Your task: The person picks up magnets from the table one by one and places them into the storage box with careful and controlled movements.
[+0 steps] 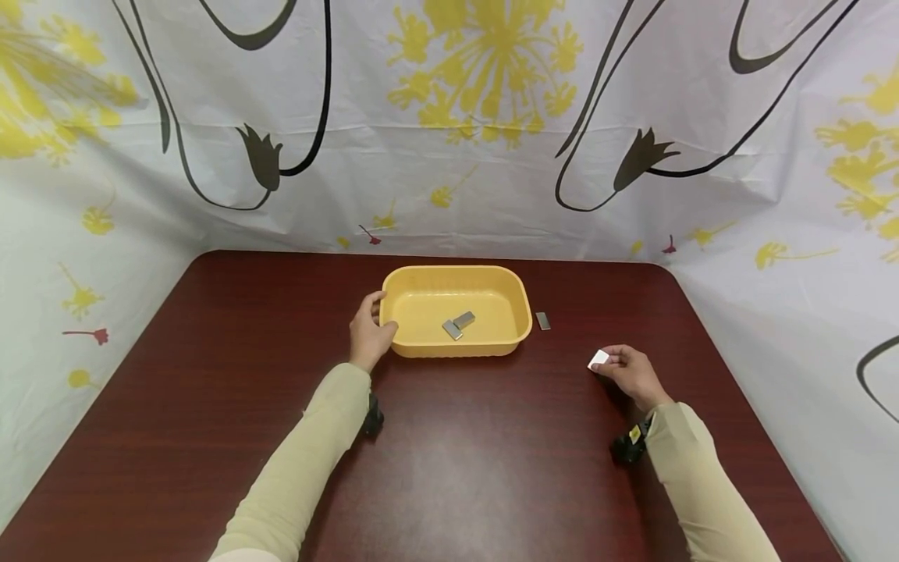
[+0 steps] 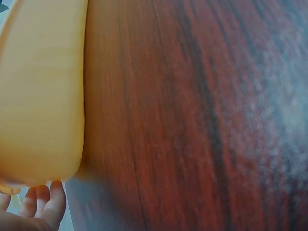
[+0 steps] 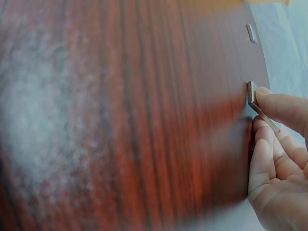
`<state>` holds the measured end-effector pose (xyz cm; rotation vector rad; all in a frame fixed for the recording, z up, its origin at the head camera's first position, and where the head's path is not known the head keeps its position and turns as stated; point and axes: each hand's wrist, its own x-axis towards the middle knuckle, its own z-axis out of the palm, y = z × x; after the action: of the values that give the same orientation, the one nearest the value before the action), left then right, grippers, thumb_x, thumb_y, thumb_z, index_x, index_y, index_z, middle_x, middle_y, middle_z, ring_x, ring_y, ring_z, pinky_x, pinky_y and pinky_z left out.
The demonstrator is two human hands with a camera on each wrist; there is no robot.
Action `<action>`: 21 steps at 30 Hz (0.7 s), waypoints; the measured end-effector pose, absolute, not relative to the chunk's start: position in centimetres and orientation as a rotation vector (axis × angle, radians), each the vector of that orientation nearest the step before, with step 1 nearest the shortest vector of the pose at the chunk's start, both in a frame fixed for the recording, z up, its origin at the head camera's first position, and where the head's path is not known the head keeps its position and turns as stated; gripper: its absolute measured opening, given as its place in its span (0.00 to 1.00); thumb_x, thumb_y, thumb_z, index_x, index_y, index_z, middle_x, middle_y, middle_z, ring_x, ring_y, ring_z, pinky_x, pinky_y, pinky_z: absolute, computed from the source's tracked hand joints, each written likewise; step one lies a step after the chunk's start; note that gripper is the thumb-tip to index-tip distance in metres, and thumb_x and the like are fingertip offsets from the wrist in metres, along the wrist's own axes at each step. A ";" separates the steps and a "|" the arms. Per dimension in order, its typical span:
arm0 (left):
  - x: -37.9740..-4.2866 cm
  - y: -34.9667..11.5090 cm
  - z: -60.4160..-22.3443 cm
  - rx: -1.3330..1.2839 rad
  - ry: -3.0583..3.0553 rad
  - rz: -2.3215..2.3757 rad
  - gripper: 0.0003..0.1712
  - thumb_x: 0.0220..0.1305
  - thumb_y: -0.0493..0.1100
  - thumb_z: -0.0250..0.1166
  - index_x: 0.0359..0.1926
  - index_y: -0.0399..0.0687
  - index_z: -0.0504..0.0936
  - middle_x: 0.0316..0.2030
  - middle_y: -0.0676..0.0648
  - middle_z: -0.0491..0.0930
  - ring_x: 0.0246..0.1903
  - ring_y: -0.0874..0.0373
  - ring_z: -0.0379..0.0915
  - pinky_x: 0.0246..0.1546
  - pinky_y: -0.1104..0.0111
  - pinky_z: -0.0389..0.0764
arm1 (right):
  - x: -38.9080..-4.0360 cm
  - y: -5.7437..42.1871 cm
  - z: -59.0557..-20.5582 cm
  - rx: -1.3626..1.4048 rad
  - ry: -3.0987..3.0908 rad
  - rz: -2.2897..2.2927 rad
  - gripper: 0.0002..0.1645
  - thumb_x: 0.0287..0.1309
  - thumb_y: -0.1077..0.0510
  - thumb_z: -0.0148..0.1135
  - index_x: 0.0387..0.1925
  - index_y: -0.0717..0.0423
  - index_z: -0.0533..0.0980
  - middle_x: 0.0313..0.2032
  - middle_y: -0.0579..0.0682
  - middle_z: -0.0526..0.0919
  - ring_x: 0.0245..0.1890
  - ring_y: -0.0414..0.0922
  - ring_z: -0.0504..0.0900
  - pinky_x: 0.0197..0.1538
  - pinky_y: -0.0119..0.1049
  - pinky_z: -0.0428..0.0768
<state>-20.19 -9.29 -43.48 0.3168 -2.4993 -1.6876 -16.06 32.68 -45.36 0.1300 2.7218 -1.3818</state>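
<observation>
Gripping a glossy tub [image 1: 456, 350] stretching nine-to-three o'clock, your left hand [image 1: 369, 332] curls; your right hand [image 1: 634, 375] pinches a flat block [image 1: 598, 359] jutting toward nine.

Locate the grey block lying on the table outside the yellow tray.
In the head view, the grey block lies just right of the yellow tray, between it and the right hand.

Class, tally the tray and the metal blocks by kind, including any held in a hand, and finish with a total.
Tray: 1
Metal blocks: 4 (2 in the tray, 1 on the table, 1 in the right hand)
Total: 5
</observation>
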 end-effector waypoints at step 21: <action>-20.2 -9.3 -43.5 0.310 -2.492 -1.681 0.33 0.48 0.29 0.56 0.58 0.50 0.67 0.48 0.41 0.72 0.44 0.49 0.71 0.36 0.61 0.77 | -15.8 32.9 -45.2 0.170 2.663 -1.449 0.22 0.56 0.64 0.56 0.49 0.74 0.66 0.29 0.47 0.73 0.25 0.33 0.71 0.28 0.27 0.71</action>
<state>-20.16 -9.30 -43.50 0.3102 -2.4923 -1.6812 -15.80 32.92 -45.22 0.1700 2.6634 -1.4486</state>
